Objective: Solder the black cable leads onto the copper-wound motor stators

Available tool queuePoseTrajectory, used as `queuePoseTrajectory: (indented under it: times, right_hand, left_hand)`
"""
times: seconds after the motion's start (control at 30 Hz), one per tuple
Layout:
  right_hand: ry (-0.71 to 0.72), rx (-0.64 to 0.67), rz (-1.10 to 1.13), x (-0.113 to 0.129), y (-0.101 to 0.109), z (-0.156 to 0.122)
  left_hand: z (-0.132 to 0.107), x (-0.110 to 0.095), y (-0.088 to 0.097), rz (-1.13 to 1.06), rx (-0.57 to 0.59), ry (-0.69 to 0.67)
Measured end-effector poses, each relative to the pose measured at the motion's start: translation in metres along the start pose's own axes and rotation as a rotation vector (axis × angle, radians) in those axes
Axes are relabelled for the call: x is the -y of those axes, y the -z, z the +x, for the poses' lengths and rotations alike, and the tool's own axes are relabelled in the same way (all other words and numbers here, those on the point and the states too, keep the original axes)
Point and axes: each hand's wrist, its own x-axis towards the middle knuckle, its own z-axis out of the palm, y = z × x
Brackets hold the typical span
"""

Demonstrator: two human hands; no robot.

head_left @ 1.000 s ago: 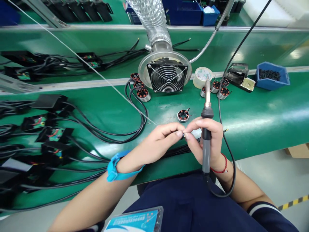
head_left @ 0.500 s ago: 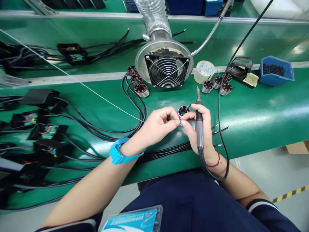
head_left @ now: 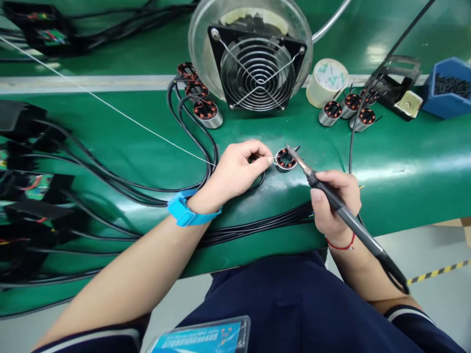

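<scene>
My right hand (head_left: 335, 203) grips a soldering iron (head_left: 338, 208), its metal tip slanting up and left to the near stator (head_left: 286, 159). Whether the tip touches or hovers over it, I cannot tell. This stator is a metal ring with copper windings, resting on the green bench. At its left side, my left hand (head_left: 241, 169) is closed in a pinch on thin solder wire (head_left: 147, 128), which runs in from the upper left. A black cable (head_left: 259, 184) loops out from under the left hand; whether the fingers also hold it is hidden.
A fume extractor fan (head_left: 259, 73) stands behind the stator. Other stators (head_left: 208, 113) with cables sit left of it; several more (head_left: 332, 113) are at right, near a tape roll (head_left: 327, 83), iron stand (head_left: 401, 88) and blue bin (head_left: 447, 100). Black cables (head_left: 257, 223) cross the front.
My right hand has moved away from the left fingertips and turned the soldering iron, bringing its tip to the stator. The left hand keeps its pinch. The view has shifted closer to the bench.
</scene>
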Motion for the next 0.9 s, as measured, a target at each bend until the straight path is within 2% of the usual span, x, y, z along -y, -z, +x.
queuePoseTrajectory:
  times: [0.17, 0.33, 0.9]
  right_hand:
    - [0.041, 0.072, 0.024, 0.004, 0.000, 0.004]
    - [0.140, 0.073, 0.008, 0.001, -0.003, 0.009]
    - [0.120, 0.095, 0.013, 0.001, -0.005, 0.010]
  left_hand:
    - [-0.001, 0.001, 0.000, 0.018, -0.031, -0.023]
    - [0.000, 0.004, -0.001, 0.017, -0.060, -0.037]
    - [0.002, 0.008, -0.003, -0.056, -0.085, -0.117]
